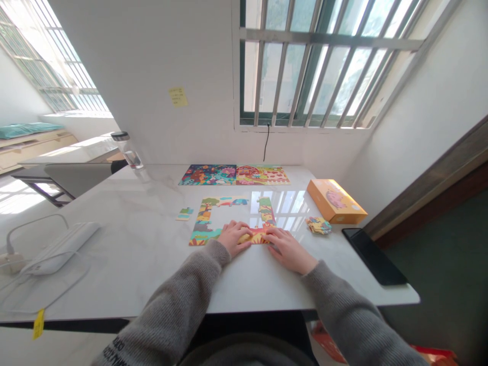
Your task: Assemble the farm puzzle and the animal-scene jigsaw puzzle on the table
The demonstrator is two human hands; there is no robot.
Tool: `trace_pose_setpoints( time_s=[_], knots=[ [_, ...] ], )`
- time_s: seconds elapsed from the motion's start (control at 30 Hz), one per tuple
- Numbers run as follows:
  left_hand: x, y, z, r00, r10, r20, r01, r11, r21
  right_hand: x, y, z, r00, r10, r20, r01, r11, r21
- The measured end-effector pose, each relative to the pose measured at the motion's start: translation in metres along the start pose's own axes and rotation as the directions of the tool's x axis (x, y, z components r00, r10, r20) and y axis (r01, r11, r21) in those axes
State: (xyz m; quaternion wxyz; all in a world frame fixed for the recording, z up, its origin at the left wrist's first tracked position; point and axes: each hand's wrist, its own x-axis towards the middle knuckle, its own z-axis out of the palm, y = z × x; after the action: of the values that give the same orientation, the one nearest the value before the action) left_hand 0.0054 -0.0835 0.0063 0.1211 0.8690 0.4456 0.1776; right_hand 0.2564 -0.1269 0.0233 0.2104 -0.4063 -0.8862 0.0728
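Now taking shape: a jigsaw puzzle [206,219] is lying on the surface [125,264] as an open frame, its middle unfilled.
Pressing down: the left hand [234,238] and right hand [287,249] are spread flat on bottom-edge pieces [257,236], fingertips nearly meeting.
Waiting: loose pieces [318,225] are sitting beside an orange box [336,202].

Jigsaw puzzle [204,223], partly assembled: colourful interlocked pieces lying flat in a rough square ring, centre unfilled, orange bottom pieces [257,237] along the lower edge. Small joined pieces [185,214] off to the left; loose heap of pieces [318,225] off to the right.
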Motion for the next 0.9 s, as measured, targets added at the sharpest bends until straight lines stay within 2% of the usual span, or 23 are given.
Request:
trace_pose_setpoints(
  time_s=[0.37,0.57,0.67,0.77,0.9],
  knots=[
    [0.0,0.0,-0.002,1.0,0.011,0.002,-0.011,1.0,-0.007,0.002,0.007,-0.003,0.997,-0.073,0.002,0.073,0.997,-0.019],
    [-0.001,0.002,-0.001,1.0,0.009,0.007,-0.009,1.0,-0.001,0.003,0.007,-0.001,0.999,-0.032,0.005,0.032,0.999,0.014],
    [-0.001,0.0,-0.001,0.999,0.036,-0.032,-0.037,0.999,-0.015,0.01,0.011,0.001,0.997,0.017,-0.081,-0.012,0.998,0.069],
    [-0.001,-0.013,-0.011,0.987,0.046,-0.151,-0.052,0.998,-0.039,0.025,0.021,0.006,0.978,0.106,-0.178,-0.089,0.991,0.098],
    [-0.007,-0.058,-0.032,0.949,-0.04,-0.313,0.038,0.999,-0.012,0.049,0.042,0.017,0.972,0.189,-0.142,-0.191,0.981,-0.004]
  ],
)
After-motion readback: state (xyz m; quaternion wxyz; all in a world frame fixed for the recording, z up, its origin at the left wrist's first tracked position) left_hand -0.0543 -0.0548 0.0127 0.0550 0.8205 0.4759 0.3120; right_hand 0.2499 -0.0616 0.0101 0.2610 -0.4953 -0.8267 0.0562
